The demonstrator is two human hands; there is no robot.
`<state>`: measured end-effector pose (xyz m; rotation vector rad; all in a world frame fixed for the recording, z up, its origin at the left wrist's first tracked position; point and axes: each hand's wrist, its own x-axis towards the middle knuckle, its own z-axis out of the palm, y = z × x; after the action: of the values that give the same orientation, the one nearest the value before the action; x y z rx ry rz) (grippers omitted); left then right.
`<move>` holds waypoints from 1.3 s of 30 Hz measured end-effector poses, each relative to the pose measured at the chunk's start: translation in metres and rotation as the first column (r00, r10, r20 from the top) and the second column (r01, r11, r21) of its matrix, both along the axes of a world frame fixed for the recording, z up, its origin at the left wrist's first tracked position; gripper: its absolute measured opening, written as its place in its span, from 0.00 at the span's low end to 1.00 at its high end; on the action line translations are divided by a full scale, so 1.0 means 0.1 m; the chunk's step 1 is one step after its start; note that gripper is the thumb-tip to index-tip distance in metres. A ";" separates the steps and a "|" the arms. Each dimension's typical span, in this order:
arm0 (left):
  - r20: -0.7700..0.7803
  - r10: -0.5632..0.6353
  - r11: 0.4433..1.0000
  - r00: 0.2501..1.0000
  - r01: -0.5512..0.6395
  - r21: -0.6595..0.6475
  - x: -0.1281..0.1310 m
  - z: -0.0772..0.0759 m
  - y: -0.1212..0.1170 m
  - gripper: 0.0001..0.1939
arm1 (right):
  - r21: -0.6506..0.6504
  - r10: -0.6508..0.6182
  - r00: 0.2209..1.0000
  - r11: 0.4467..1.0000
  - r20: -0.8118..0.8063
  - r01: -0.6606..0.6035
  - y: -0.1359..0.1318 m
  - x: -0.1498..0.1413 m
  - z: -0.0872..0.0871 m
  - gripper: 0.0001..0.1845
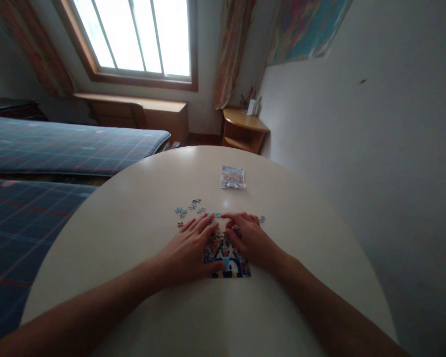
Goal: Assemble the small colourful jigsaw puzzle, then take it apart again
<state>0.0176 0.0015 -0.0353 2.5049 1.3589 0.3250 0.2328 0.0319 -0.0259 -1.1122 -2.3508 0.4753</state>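
A partly assembled jigsaw puzzle [223,253] lies on the round table, with a blue cartoon face at its near end and a gap near its far edge. My left hand [193,248] rests flat on its left side, fingers spread and thumb across the lower part. Over the upper right part, my right hand [247,235] has its index finger reaching to the far edge, touching at a pale piece [217,215]. Thumb and index finger are apart, and I make out nothing held between them. The palm hides some of the picture.
Several loose puzzle pieces [192,206] lie beyond my left hand, and another loose piece [262,218] is right of my right hand. A small printed picture sheet [232,177] lies farther back on the cream table [152,183]. A plaid bed [59,144] stands left; the wall [338,148] is right.
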 end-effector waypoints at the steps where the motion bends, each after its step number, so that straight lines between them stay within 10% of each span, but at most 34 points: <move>1: 0.006 -0.004 1.000 1.000 0.004 0.006 0.00 0.00 0.00 0.44 | 0.009 0.008 1.000 1.000 0.002 -0.008 0.00 0.00 0.01 0.21; 9: 0.041 -0.010 1.000 0.999 0.010 0.009 0.00 0.04 -0.01 0.42 | 0.065 0.048 0.998 0.997 0.028 -0.050 0.00 0.01 0.04 0.25; 15: 0.034 0.012 1.000 0.999 -0.011 -0.012 0.01 0.05 -0.01 0.42 | 0.179 0.094 0.988 0.977 0.126 -0.116 -0.02 0.06 0.04 0.07; 39: 0.021 -0.005 1.000 1.000 0.005 0.023 -0.02 0.02 -0.01 0.42 | 0.227 0.215 0.933 0.931 0.289 -0.285 -0.04 0.19 0.16 0.13</move>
<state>0.0157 0.0003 -0.0335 2.5161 1.3482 0.3670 0.2520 0.0278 -0.0101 -0.7903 -2.7072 0.0936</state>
